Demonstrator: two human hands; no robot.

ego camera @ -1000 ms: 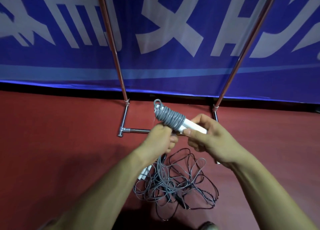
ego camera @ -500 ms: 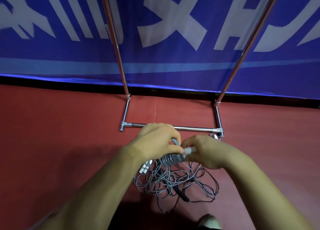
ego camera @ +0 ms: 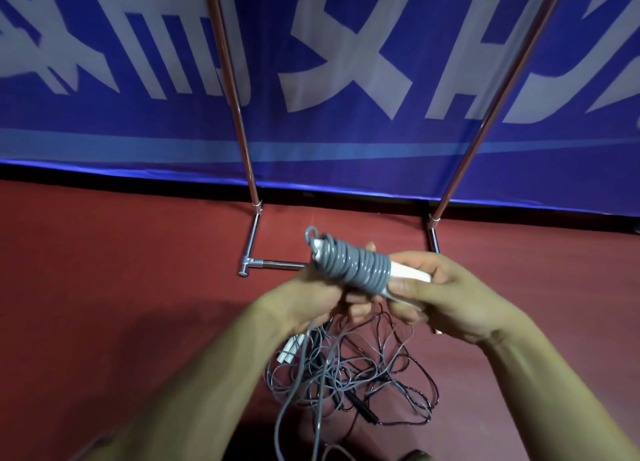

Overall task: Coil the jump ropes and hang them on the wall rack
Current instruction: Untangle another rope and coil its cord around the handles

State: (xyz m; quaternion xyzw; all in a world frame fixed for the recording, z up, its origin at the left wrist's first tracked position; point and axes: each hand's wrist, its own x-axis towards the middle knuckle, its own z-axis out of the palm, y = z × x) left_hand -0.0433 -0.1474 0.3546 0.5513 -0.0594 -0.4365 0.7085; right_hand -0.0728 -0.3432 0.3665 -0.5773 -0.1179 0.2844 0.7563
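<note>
A grey jump rope (ego camera: 353, 268) is wound in tight turns around its white handles (ego camera: 410, 274). My right hand (ego camera: 446, 294) grips the bare end of the handles. My left hand (ego camera: 311, 297) holds the loose grey cord just below the wound part; the cord trails down from it to the floor. Below my hands, a tangle of grey and dark jump ropes (ego camera: 353, 381) lies on the red floor, with another pair of white handles (ego camera: 291, 349) at its left. The metal rack (ego camera: 254, 242) stands behind, its two poles rising out of view.
A blue banner with large white characters (ego camera: 346, 62) covers the wall behind the rack. The rack's low crossbar (ego camera: 277, 263) runs along the floor just beyond my hands. Red floor (ego camera: 104, 287) spreads to both sides.
My hands dipped toward the pile half a second ago and have risen again; the bundle is held up in front of the crossbar, with my left hand back under it on the cord.
</note>
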